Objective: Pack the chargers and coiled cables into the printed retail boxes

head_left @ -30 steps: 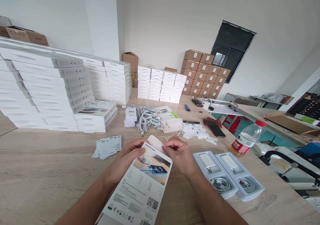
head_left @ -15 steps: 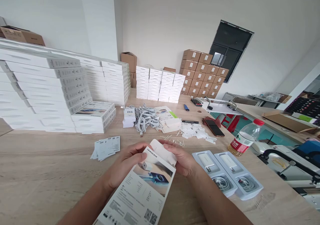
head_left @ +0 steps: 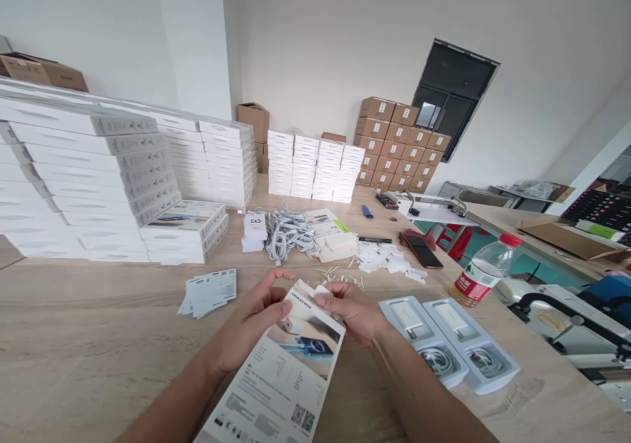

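A white printed product box [head_left: 276, 371] is tilted in front of me, its far end pointing away. My left hand [head_left: 256, 318] grips its left edge, with the thumb on the printed face and the index finger raised past the far end. At the far right corner my right hand [head_left: 352, 311] pinches the box's end, thumb on the face and fingers around the end flap. Part of that flap is hidden behind the fingers. To the right lie two plastic trays [head_left: 470, 344], each holding a white charger and a coiled cable.
White boxes [head_left: 89, 186] are stacked high at the left. Leaflets [head_left: 210, 292], a cable pile [head_left: 290, 233], paper slips [head_left: 384, 259] and a phone [head_left: 422, 251] lie on the wooden table. A bottle [head_left: 486, 269] stands at the right, near the table edge. Cartons [head_left: 394, 147] rise behind.
The end flap, which stood up before, is now folded down at the box's far end. My right thumb has come onto the printed face, and my left index finger has lifted.
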Motion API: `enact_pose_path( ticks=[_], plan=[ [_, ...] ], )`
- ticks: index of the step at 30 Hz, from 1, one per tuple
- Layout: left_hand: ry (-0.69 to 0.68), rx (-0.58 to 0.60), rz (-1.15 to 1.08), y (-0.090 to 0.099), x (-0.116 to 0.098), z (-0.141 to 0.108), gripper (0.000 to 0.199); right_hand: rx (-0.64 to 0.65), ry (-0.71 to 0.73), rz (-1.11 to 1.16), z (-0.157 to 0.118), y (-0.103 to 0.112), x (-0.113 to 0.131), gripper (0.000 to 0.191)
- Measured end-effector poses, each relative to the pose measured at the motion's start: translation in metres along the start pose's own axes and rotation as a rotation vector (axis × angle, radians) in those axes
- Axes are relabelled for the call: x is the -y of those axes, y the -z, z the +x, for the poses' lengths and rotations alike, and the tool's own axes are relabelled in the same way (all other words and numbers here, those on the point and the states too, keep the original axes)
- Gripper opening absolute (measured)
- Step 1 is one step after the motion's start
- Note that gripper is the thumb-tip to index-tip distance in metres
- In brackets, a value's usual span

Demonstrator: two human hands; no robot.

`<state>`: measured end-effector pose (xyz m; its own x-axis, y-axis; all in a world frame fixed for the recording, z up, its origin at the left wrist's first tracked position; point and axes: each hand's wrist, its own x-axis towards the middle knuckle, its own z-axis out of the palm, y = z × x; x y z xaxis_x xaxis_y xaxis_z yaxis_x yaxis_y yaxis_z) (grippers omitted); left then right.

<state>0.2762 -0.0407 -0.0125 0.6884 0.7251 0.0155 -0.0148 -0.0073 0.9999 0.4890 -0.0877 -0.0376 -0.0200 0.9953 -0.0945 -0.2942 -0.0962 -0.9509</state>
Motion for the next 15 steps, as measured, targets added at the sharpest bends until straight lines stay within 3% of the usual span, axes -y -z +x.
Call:
enact_pose_path(
  ticks=[4, 8, 15],
  plan=[
    [-0.010, -0.027, 0.056, 0.0002, -0.0005, 0.0004, 0.051, 0.008, 0.048, -0.125, -0.0026, -0.0006, 0.0010, 0.036],
    [-0.039, -0.026, 0.069, 0.0009, 0.0034, 0.0020, 0.041, 0.004, 0.068, -0.183, -0.0048, -0.0015, 0.0032, 0.037],
    [-0.045, -0.050, -0.077, 0.0022, 0.0046, 0.0056, 0.032, 0.084, 0.118, -0.157, -0.0093, -0.0050, 0.0094, 0.035]
  ],
)
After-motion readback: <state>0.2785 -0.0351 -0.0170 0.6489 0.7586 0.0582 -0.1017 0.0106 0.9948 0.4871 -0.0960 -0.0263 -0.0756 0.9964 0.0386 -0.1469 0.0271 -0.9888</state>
